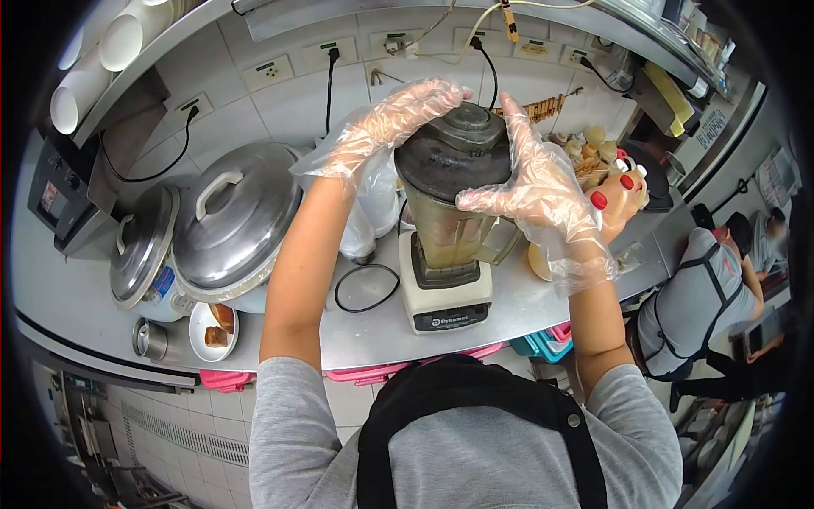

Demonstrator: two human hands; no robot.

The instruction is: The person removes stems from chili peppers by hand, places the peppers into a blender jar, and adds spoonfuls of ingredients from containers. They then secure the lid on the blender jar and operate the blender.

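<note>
A blender with a black lid (448, 161), a cloudy see-through jar (445, 233) and a cream-coloured base (445, 297) stands upright on the steel counter. My left hand (403, 123), in a clear plastic glove, reaches over the lid's left side with its fingers stretched toward the top cap. On the other side is my right hand (547, 187), gloved the same way. Its fingers are spread, the thumb by the lid's front edge and the index finger up beside the cap. Neither hand is wrapped round anything. The jar's contents are hard to make out.
Left on the counter (365, 331) are two large lidded pots (233, 220) (144, 254), a metal cup (150, 339) and a white bowl (202, 335) with brown pieces. A black cord loop (367, 288) lies beside the blender. Squeeze bottles (619, 191) stand right. A co-worker (704, 297) is at far right.
</note>
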